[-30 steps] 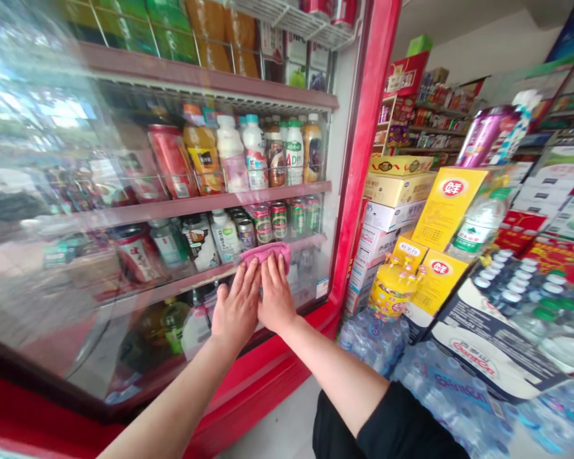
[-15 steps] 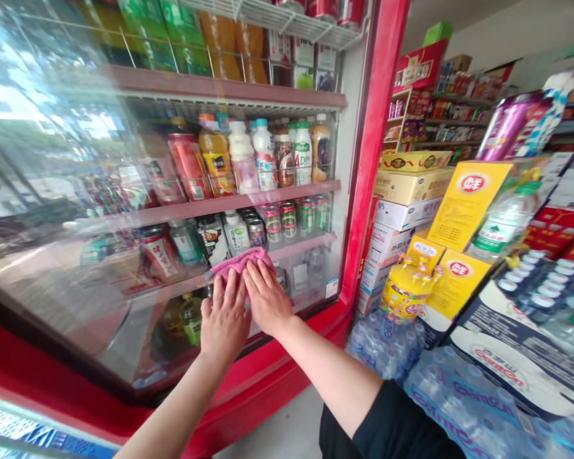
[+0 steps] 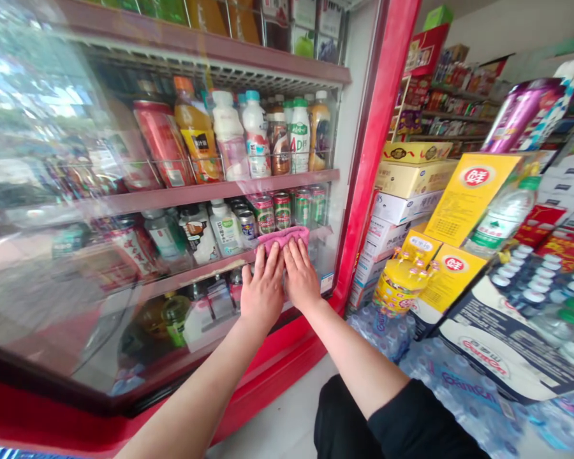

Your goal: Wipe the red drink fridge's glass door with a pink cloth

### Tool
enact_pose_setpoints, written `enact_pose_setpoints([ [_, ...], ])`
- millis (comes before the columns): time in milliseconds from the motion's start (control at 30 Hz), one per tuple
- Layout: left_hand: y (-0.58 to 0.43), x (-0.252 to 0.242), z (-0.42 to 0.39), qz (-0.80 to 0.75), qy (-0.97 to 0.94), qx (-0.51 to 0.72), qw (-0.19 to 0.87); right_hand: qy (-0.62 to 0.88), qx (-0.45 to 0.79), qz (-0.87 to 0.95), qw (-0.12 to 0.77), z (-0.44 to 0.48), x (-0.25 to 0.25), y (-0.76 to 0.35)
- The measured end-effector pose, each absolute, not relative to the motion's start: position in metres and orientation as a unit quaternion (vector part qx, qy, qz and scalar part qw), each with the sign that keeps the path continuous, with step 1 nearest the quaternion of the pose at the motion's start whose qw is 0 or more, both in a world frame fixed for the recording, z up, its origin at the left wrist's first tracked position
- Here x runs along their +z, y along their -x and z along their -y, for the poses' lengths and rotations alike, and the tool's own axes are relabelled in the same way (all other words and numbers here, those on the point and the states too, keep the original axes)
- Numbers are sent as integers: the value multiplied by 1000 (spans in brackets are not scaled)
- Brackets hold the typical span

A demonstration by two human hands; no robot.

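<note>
A folded pink cloth [image 3: 285, 238] lies against the glass door [image 3: 138, 319] of a red-framed drinks cooler. My left hand [image 3: 263, 284] presses on the cloth's left part, its fingers spread and stretched upward. Beside it my right hand [image 3: 301, 274] lies flat on the cloth's right part, fingers extended. The two hands are side by side and almost touching. Behind the glass, just above the cloth, stand small cans [image 3: 282, 211]; a row of bottles [image 3: 257, 137] fills the shelf over them.
The cooler's red frame [image 3: 370, 153] rises right of my hands. Further right are stacked cartons [image 3: 392, 207], a yellow tub [image 3: 398, 284], yellow boxes [image 3: 473, 197] and wrapped water bottles [image 3: 463, 389]. Store shelves [image 3: 459, 118] stand behind.
Both hands and the pink cloth have moved to the right across the glass, and slightly up in the picture. The view has also shifted a little.
</note>
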State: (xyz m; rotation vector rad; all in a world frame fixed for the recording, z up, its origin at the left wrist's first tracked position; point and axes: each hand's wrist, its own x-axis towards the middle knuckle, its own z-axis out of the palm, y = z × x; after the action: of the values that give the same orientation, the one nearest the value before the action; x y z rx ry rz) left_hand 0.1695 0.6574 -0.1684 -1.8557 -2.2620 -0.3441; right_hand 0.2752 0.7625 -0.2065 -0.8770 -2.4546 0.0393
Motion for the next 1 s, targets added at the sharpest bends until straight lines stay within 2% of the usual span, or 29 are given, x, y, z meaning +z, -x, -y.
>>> enact_pose_setpoints([
  [200, -159, -174, -648, 739, 649, -156, 85, 378, 47, 886, 264, -738, -206, -259],
  [533, -117, -184, -577, 749, 630, -188, 84, 353, 82, 899, 245, -667, -212, -217],
  [1000, -66, -198, -480, 809, 551, -161, 124, 227, 88, 946, 213, -592, -206, -161],
])
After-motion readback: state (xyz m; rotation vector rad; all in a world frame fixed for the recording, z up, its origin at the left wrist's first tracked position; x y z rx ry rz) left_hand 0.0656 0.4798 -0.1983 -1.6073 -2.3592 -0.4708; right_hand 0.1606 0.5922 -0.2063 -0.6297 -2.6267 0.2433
